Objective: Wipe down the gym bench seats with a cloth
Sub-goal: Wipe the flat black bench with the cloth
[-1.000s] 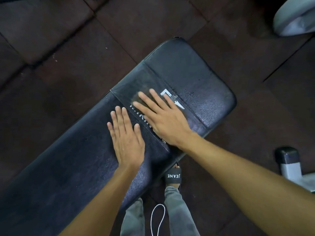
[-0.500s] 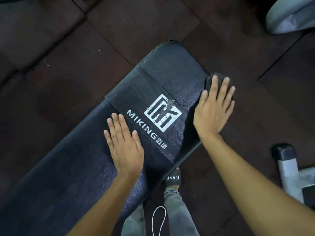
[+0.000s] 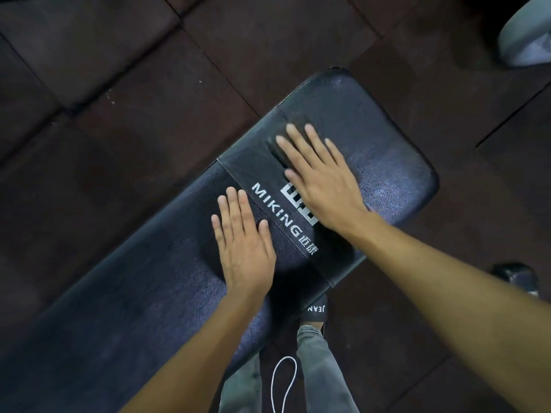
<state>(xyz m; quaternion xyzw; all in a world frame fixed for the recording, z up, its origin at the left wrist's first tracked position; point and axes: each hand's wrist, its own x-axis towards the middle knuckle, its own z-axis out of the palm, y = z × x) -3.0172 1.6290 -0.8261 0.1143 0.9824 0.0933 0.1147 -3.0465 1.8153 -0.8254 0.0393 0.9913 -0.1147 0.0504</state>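
A black padded gym bench seat (image 3: 390,135) runs diagonally from lower left to upper right, with a band printed with a white MIKING logo (image 3: 275,211) across it. My right hand (image 3: 322,180) lies flat with fingers spread on a dark cloth (image 3: 277,152), pressing it onto the band; only a thin edge of the cloth shows beside and beyond the fingers. My left hand (image 3: 243,242) rests flat on the seat just left of the logo band and holds nothing.
Dark rubber floor tiles (image 3: 149,99) surround the bench. A pale grey machine part (image 3: 527,37) sits at the top right, a dark metal foot (image 3: 515,280) at the right edge. Below the bench are my sandalled foot (image 3: 316,311), grey trouser leg and a white cord (image 3: 286,380).
My right hand slid the cloth from the logo out to the bench's right edge, then back leftward onto the band. My left hand stayed in place on the seat.
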